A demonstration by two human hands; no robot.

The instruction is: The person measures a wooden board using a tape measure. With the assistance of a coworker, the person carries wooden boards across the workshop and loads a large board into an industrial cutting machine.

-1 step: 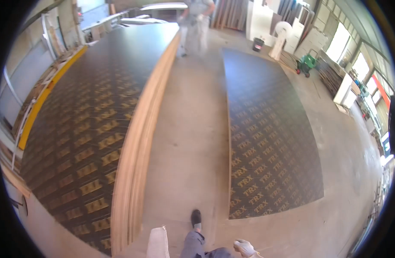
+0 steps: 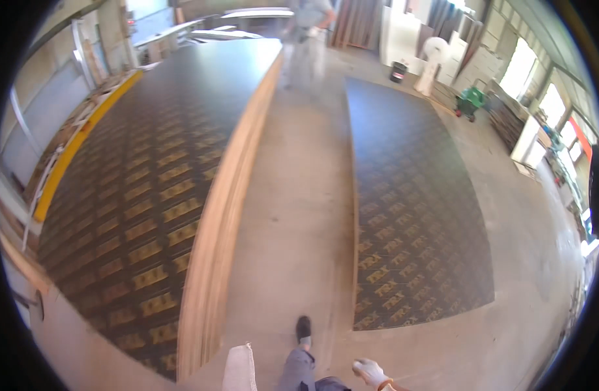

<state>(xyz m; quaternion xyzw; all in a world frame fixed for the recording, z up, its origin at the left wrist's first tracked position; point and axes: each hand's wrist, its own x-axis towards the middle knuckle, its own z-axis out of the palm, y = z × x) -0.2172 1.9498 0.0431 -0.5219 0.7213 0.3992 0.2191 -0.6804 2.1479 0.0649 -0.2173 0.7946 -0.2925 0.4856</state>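
My right hand [image 2: 371,372], in a white glove, hangs low near the bottom edge beside my dark trousers. Its fingers are curled in, with nothing showing in them; it touches neither stack. My left hand does not show. A pale cloth-like shape [image 2: 240,369] stands at the bottom edge, and I cannot tell what it is. On the left lies a tall stack of dark, gold-printed plywood sheets [image 2: 136,215] with light wooden edges. To the right is a lower dark printed panel [image 2: 420,215], with bare floor between the two.
A person [image 2: 306,42] in light work clothes stands at the far end of the aisle. A black bucket [image 2: 398,72], a green wheeled machine [image 2: 470,101] and stacked boards [image 2: 506,122] are at the far right. A yellow beam [image 2: 84,137] runs along the left stack.
The view has shifted a little, so the stacks and the far person sit slightly further right. My right hand is slightly higher, with more of its wrist showing.
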